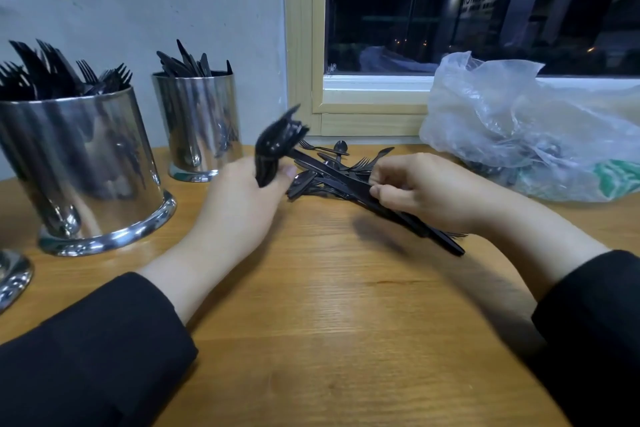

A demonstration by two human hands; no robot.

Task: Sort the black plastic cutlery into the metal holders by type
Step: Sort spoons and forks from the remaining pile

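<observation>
Eatery: metal cutlery holders [83, 163], window counter [346, 322].

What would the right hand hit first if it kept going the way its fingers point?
Probably the loose cutlery pile just beyond the right hand, then the left hand holding its bundle; depth is uncertain.

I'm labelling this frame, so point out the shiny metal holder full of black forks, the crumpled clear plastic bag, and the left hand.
Shiny metal holder of black forks [86, 163], head view, front wall.
Crumpled clear plastic bag [502, 114], head view, upper middle.
Left hand [242, 198], head view, back of hand.
</observation>
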